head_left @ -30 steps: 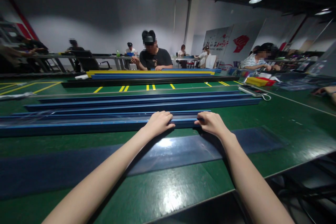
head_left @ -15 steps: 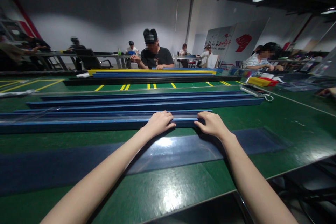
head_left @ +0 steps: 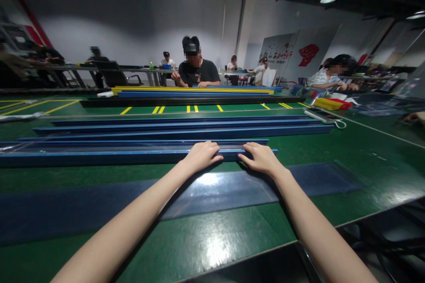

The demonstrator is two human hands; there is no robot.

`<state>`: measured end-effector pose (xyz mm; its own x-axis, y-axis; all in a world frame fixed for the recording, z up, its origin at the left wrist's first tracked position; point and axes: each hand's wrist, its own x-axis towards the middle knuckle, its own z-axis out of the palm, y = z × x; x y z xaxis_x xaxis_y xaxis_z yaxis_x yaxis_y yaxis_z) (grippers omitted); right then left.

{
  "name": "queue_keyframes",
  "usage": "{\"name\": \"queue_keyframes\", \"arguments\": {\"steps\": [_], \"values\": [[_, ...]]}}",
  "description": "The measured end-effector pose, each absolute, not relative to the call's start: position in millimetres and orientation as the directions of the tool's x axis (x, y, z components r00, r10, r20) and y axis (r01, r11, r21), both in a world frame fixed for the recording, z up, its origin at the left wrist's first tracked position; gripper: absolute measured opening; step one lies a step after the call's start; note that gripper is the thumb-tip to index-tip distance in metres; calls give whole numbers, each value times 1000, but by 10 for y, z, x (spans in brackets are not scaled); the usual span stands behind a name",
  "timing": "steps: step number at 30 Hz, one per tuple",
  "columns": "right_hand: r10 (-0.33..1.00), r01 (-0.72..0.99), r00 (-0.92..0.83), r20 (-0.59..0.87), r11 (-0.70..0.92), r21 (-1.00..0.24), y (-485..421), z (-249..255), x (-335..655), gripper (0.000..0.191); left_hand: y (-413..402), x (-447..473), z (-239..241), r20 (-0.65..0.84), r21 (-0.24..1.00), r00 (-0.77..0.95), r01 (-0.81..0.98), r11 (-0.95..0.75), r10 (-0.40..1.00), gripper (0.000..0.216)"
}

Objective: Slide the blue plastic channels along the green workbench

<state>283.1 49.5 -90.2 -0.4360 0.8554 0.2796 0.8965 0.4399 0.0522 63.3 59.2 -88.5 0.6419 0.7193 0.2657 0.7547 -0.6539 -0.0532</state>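
A long blue channel strip [head_left: 116, 158] lies across the green table, with clear plastic sheet lying in its trough. My left hand [head_left: 203, 155] is closed over its near wall, thumb on the front side and fingers over the top. A short way to the right, my right hand [head_left: 260, 158] grips the same wall close to the strip's right end. Both sets of fingertips are partly hidden inside the trough. Nearer to me, under my forearms, a flat translucent bluish plastic strip [head_left: 215, 192] rests on the tabletop.
More blue channel strips [head_left: 186, 132] lie parallel just beyond. Farther back are yellow strips [head_left: 192, 90] and a black strip [head_left: 139, 102]. A phone-like device [head_left: 318, 115] with a white loop and a yellow tray [head_left: 327, 104] sit at right. A co-worker [head_left: 201, 70] sits opposite.
My right hand has slid left along the channel strip, closer to my left hand, uncovering the strip's right end. My left hand stays in place.
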Motion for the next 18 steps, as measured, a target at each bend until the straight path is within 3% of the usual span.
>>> {"name": "queue_keyframes", "arguments": {"steps": [8, 18], "values": [[835, 875, -457, 307, 484, -15, 488, -888, 2822, 28, 599, 628, -888, 271, -74, 645, 754, -653, 715, 25], [834, 881, -448, 324, 473, 0, 485, -893, 2822, 31, 595, 628, -875, 269, -75, 644, 756, -651, 716, 27]]}}
